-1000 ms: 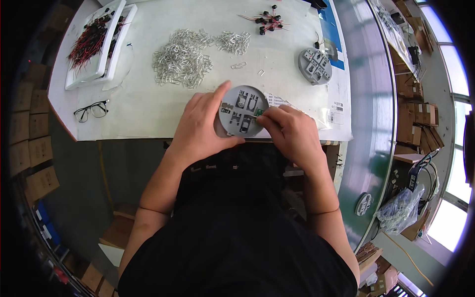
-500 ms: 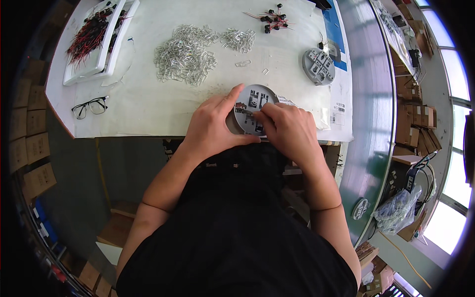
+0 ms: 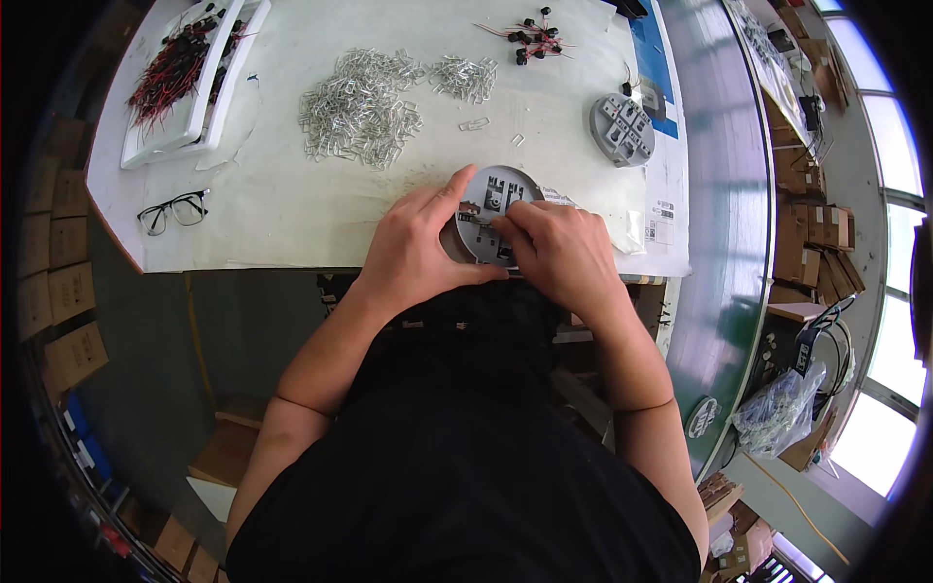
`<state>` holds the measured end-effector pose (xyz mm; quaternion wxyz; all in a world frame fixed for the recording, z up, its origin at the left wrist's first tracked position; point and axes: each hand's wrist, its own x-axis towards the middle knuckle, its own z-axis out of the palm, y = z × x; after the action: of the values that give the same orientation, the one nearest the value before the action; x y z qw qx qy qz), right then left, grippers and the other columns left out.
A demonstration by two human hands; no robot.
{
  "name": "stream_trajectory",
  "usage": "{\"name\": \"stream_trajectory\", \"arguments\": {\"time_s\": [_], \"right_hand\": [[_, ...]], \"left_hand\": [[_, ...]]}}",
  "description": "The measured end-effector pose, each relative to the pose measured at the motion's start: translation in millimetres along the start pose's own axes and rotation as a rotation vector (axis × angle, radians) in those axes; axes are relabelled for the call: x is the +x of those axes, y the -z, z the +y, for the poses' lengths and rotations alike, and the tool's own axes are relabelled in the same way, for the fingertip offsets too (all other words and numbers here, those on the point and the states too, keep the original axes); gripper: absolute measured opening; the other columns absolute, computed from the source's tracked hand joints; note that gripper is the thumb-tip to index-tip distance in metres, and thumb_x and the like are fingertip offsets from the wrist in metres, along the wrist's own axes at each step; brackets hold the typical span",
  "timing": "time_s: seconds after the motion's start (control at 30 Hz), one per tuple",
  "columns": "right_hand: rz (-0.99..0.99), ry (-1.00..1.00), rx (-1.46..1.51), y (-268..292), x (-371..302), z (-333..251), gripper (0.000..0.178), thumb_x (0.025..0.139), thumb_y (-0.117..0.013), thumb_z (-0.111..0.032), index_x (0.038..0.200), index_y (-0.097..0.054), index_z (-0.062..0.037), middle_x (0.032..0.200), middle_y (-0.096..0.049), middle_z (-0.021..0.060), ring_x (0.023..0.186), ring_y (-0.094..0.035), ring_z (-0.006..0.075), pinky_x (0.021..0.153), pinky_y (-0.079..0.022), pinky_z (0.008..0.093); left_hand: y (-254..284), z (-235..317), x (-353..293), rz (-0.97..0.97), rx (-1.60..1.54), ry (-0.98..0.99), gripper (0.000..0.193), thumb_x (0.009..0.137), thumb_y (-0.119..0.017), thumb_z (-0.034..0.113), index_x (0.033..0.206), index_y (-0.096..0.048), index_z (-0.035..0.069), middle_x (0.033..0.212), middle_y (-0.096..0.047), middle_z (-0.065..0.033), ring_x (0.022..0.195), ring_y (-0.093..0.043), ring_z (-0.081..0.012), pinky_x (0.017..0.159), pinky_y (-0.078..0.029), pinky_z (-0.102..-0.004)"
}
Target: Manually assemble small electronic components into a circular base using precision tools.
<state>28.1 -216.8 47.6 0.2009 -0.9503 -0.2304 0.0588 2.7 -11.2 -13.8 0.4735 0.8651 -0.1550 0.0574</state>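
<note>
At the table's front edge lies a round grey fixture (image 3: 498, 188) with dark cut-outs and small fittings on its face. My left hand (image 3: 410, 236) wraps its left rim, index finger reaching up the far side and thumb along the near side. Over the right part of the disc, my right hand (image 3: 562, 245) is closed in a pinch, fingertips down at the middle of its face. A small silvery piece peeks out by those fingertips, but its kind is hidden by the fingers.
Beyond my hands lie a heap of metal wire clips (image 3: 355, 112) and a smaller pile (image 3: 464, 80). Black parts with red wires (image 3: 535, 41) lie farther back. A second grey fixture (image 3: 623, 132) stands at right. Eyeglasses (image 3: 175, 212) and a white tray (image 3: 155, 154) are at left.
The right hand's fingertips have shifted very slightly on the fixture's face. A silvery piece shows more brightly beside them. My left hand keeps the same hold.
</note>
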Motion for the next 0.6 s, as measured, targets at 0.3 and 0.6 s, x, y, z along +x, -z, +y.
{"name": "stream_trajectory", "arguments": {"time_s": [0.3, 0.6], "right_hand": [[-0.005, 0.057, -0.036, -2, 5, 3, 0.029, 0.1, -0.067, -0.03, 0.081, -0.066, -0.009, 0.07, -0.068, 0.0124, 0.065, -0.067, 0.0391, 0.055, -0.05, 0.05], [-0.019, 0.044, 0.018, -2, 3, 7, 0.029, 0.1, -0.067, -0.031, 0.081, -0.066, -0.0085, 0.069, -0.067, 0.013, 0.065, -0.067, 0.0402, 0.056, -0.05, 0.0506]], "left_hand": [[-1, -2, 0, 0.022, -0.064, -0.022, 0.11, 0.057, -0.104, 0.028, 0.152, -0.054, 0.001, 0.111, -0.073, -0.0159, 0.1, -0.07, -0.03, 0.089, -0.057, -0.0412], [0, -1, 0, 0.005, -0.068, -0.006, 0.111, 0.057, -0.104, 0.026, 0.153, -0.054, 0.001, 0.112, -0.073, -0.0157, 0.101, -0.07, -0.0289, 0.089, -0.057, -0.04]]}}
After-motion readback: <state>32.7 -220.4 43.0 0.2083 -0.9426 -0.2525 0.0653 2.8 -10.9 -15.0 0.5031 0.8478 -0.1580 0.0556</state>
